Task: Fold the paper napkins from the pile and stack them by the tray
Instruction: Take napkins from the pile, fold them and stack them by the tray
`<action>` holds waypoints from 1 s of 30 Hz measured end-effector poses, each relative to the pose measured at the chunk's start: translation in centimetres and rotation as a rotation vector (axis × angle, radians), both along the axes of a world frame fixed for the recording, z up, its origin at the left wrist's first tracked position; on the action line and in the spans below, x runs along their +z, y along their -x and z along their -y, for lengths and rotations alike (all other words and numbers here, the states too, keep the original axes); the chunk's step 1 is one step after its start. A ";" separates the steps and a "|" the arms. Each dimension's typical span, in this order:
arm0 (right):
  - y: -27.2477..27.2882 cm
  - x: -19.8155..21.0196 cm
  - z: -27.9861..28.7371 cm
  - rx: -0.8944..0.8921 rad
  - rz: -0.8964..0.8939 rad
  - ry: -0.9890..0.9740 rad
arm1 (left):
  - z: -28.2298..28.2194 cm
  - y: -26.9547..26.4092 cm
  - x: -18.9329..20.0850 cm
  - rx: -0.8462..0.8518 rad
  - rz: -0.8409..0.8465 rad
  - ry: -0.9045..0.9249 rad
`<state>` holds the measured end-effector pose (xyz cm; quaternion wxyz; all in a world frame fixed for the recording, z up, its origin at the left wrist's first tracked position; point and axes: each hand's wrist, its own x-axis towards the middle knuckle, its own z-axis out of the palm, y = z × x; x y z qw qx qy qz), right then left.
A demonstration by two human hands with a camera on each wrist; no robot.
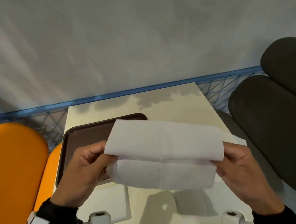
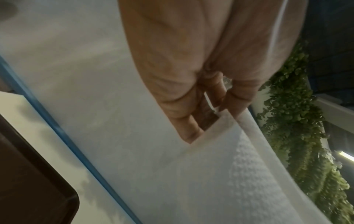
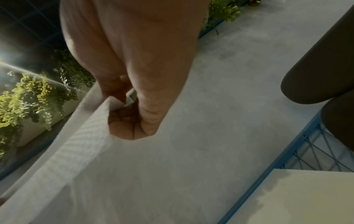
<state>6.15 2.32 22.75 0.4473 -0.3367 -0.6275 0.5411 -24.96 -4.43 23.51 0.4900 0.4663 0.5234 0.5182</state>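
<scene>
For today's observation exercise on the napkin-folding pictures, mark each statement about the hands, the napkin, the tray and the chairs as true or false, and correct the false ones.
1. Both hands hold one white napkin above the table. True: the left hand pinches its left end, the right hand its right end.
2. The napkin lies flat on the table. False: it is held up, doubled over, its upper layer curling over the lower one.
3. A dark brown tray sits on the table's left part. True.
4. The tray holds a stack of folded napkins. False: its visible part is bare; the rest is hidden behind the napkin and left hand.
5. The chairs on both sides are orange. False: the orange chair stands left, the dark chair right.
</scene>
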 end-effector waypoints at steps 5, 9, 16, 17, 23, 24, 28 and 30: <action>-0.7 -1.9 -0.1 0.099 -0.024 -0.049 | -0.4 -0.3 1.0 0.012 0.233 -0.069; -1.2 -2.3 0.0 0.095 0.168 -0.144 | -0.8 -0.6 2.1 0.073 0.003 -0.108; 2.7 0.2 0.4 -0.018 0.515 -0.507 | 0.1 -2.9 4.2 -0.206 -0.915 -0.376; 3.9 0.5 0.7 0.079 0.589 -0.522 | 0.3 -3.3 4.4 -0.264 -0.949 -0.372; 7.0 -0.3 0.9 0.229 0.656 -0.607 | 1.6 -3.1 5.7 -0.175 -0.958 -0.343; 7.0 -0.4 0.8 0.233 0.651 -0.602 | 1.8 -2.8 5.8 -0.127 -0.941 -0.313; 7.1 0.6 1.0 0.343 0.591 -0.586 | 1.6 -3.8 5.5 -0.120 -0.806 -0.231; 7.3 0.9 1.2 0.348 0.589 -0.595 | 1.2 -4.5 5.3 -0.114 -0.709 -0.222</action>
